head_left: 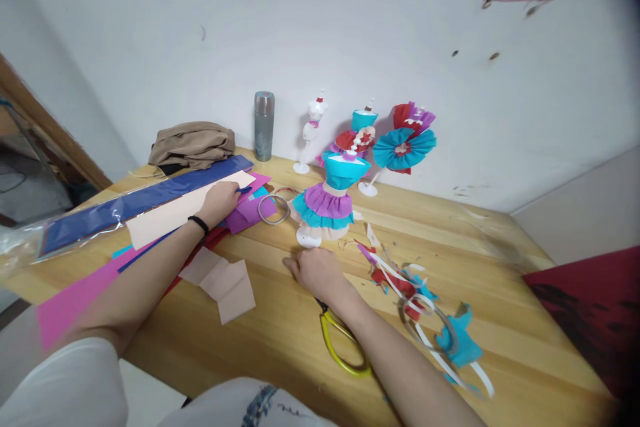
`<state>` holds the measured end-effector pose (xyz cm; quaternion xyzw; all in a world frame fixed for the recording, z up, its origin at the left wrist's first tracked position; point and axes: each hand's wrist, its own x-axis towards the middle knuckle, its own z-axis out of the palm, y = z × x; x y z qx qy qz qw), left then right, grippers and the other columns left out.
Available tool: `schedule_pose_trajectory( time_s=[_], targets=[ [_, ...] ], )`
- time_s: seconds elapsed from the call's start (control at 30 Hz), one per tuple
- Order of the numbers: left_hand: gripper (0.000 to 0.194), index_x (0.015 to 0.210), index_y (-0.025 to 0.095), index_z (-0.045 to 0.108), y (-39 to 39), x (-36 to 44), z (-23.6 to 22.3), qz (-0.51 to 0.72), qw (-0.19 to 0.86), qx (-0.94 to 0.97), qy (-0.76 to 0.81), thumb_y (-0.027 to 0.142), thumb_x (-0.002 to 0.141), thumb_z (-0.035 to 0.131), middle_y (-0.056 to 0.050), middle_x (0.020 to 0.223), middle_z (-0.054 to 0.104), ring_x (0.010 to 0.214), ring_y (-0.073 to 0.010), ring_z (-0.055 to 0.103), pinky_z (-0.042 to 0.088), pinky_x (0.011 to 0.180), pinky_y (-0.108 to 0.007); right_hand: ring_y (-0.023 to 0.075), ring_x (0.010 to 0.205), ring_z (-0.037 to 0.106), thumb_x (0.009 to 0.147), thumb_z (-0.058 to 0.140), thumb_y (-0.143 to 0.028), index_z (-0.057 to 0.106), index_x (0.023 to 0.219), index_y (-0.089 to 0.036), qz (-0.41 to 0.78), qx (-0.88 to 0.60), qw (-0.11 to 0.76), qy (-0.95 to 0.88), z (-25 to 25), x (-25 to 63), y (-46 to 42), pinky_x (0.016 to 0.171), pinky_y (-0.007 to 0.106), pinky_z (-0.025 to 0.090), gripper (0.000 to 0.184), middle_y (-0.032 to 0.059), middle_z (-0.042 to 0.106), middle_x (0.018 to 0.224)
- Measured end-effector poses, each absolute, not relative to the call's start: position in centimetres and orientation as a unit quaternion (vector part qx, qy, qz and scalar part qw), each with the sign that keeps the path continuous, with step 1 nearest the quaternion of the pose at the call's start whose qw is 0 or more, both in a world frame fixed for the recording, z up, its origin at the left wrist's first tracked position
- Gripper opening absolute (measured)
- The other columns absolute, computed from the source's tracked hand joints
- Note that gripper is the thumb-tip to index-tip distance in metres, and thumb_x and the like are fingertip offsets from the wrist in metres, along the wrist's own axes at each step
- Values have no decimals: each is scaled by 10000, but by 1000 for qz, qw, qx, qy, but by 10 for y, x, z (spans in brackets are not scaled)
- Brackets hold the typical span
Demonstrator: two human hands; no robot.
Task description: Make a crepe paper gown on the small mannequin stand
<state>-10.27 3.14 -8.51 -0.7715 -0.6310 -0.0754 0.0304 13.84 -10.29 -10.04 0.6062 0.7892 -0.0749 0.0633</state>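
Note:
My left hand [224,201], with a dark band at the wrist, lies over a pale peach paper sheet [173,215]. Its fingers are curled on a bit of dark blue paper [244,190] in the colored stack. On the table, my right hand [319,273] rests with a finger reaching left; its other fingers are mostly hidden. Yellow-handled scissors [327,340] lie beside and partly under the right wrist, blades mostly concealed. Just beyond that hand, a small dress form [327,197] stands upright in a turquoise top and tiered purple, turquoise and peach paper skirt.
Paper scraps and a tape roll [453,337] lie at right. Folded peach pieces [220,280] and another roll [273,209] are nearer the middle. Behind stand a grey flask [264,127], brown cloth [193,145], a bare form [313,123] and a turquoise-flowered form [404,149].

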Motion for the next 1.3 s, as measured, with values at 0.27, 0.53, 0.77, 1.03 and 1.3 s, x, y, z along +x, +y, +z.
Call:
schedule_pose_trajectory(
  time_s=[0.27, 0.53, 0.77, 1.03, 1.3],
  targets=[
    [388, 1036, 114, 700, 35, -132, -48, -111, 66, -707, -695, 290, 931, 370, -193, 1076, 713, 1034, -312, 647, 475, 842, -368, 310, 909, 743, 995, 394, -447, 779, 953, -126, -76, 610, 71, 786, -100, 139, -104, 749, 356, 546, 503, 196, 769, 918],
    [459, 1031, 184, 723, 29, -109, -84, -35, -14, -787, -616, 521, 720, 692, -131, 1053, 720, 977, -317, 662, 503, 783, -332, 304, 933, 735, 1000, 376, -442, 775, 984, -135, -77, 610, 78, 785, -99, 138, -105, 771, 357, 534, 503, 200, 766, 942],
    [258, 920, 155, 724, 45, -130, -76, -64, 7, -762, -645, 246, 813, 507, -142, 997, 735, 970, -286, 669, 490, 807, -317, 300, 947, 730, 1002, 370, -451, 771, 995, -138, -81, 611, 81, 783, -100, 138, -104, 784, 361, 528, 508, 202, 764, 960],
    [296, 940, 112, 730, 49, -145, -63, -109, 26, -734, -670, 235, 808, 495, -185, 995, 737, 984, -318, 668, 490, 855, -355, 284, 950, 732, 1010, 364, -463, 763, 995, -130, -81, 612, 82, 782, -101, 139, -104, 804, 340, 521, 520, 203, 760, 953],
    [641, 1443, 145, 447, 33, -126, -69, -113, -27, -778, -617, 317, 834, 548, -150, 1285, 653, 1115, -278, 639, 483, 933, -326, 306, 940, 733, 1003, 374, -459, 773, 969, -131, -75, 609, 78, 786, -102, 139, -104, 785, 363, 530, 517, 205, 763, 951]
  ],
)
